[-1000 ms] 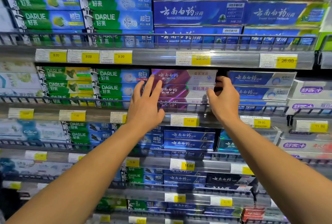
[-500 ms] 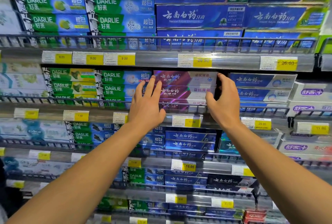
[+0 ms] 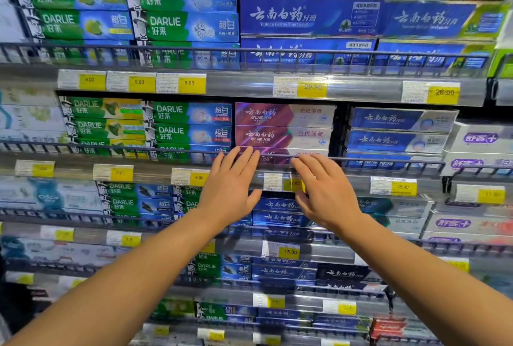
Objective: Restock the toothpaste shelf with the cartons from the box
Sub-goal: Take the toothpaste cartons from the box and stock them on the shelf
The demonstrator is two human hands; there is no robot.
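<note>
While the left hand (image 3: 231, 193) and right hand (image 3: 326, 195) hover flat, fingers straight and grasping nothing, the purple toothpaste cartons (image 3: 283, 133) stack just above the fingertips: square edges flush behind the wire rail (image 3: 388, 162).

Left hand (image 3: 229, 188): raised on outstretched arm, palm forward, fingers straight, nothing held. Right hand (image 3: 327, 193): raised just beside it, fingers extended, nothing held.

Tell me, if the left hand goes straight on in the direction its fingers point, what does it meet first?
Probably the wire rail at the shelf front, then the lowest purple carton behind it. The left hand points up and forward with fingertips at the rail; whether they already touch is unclear.
</note>
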